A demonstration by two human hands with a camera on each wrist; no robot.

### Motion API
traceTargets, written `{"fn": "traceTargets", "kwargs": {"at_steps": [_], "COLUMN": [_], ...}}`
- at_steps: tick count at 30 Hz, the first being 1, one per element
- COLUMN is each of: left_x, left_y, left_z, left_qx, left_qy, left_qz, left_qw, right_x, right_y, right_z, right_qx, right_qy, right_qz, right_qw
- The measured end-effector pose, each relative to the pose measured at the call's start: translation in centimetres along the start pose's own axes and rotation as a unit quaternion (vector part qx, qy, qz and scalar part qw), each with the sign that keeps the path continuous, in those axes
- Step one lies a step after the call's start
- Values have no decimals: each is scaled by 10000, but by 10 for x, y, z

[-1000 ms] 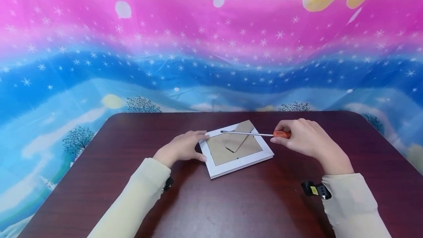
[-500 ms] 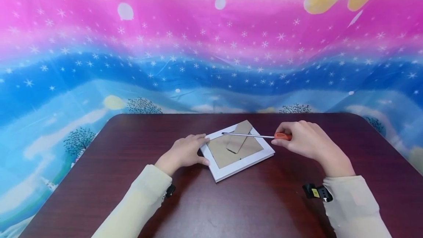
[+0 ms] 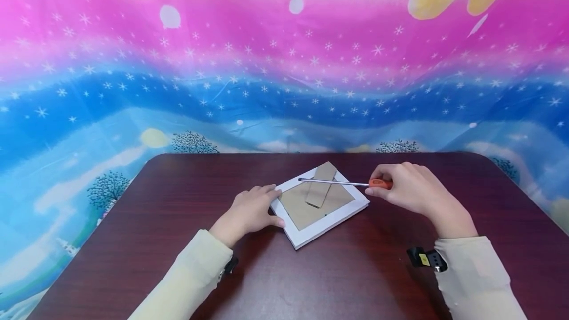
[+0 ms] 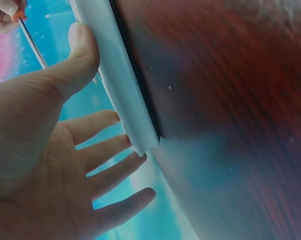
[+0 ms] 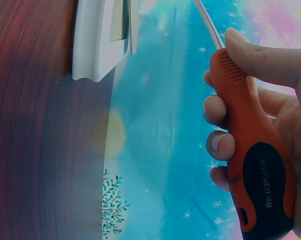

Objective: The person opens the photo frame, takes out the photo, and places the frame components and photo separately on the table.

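A white picture frame (image 3: 329,219) lies face down on the dark wooden table, showing its brown backing board (image 3: 293,204). A hinged stand leg (image 3: 321,190) on the board points toward the far corner. My left hand (image 3: 250,211) touches the frame's left end; in the left wrist view its fingers are spread, thumb and some fingertips along the frame's edge (image 4: 118,75). Between thumb and curled fingers my right hand (image 3: 413,186) grips the orange and black handle of a screwdriver (image 5: 245,110). The screwdriver's shaft points left, overlapping the frame and stand leg in the head view.
The reddish-brown table (image 3: 346,280) has rounded far corners. Behind it hangs a pink and blue cloth (image 3: 284,63) with snowflakes and trees. Dark straps (image 3: 426,259) show at both sleeve cuffs.
The frame has turned counterclockwise under my left hand, its near corner shifting right and toward me. The left hand has moved slightly with it. My right hand and the screwdriver are almost still.
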State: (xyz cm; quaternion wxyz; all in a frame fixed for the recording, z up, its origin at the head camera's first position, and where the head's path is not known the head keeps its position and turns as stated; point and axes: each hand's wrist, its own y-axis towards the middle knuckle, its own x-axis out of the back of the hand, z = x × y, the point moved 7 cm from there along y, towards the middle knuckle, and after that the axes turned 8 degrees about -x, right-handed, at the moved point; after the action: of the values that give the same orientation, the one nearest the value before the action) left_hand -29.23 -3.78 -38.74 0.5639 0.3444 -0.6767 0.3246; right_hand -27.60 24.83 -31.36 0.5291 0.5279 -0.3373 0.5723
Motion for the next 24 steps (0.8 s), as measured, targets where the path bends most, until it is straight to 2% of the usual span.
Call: {"fn": "traceTargets", "kwargs": {"at_steps": [16,24], "left_x": [-2,-2], "left_y": [-9,-12], "left_z": [-18,-31], "left_qx": [256,348], "left_qy": [532,1049], "left_qz": [-341,-640], "left_qw": [9977,9918], "right_x": [0,0], "right_y": [-1,-1], "right_z": [-1,-1], "right_qx": [-19,-5], "right_qy": [42,23], "right_qz": [-11,-8], "right_qw": [10000,10000]}}
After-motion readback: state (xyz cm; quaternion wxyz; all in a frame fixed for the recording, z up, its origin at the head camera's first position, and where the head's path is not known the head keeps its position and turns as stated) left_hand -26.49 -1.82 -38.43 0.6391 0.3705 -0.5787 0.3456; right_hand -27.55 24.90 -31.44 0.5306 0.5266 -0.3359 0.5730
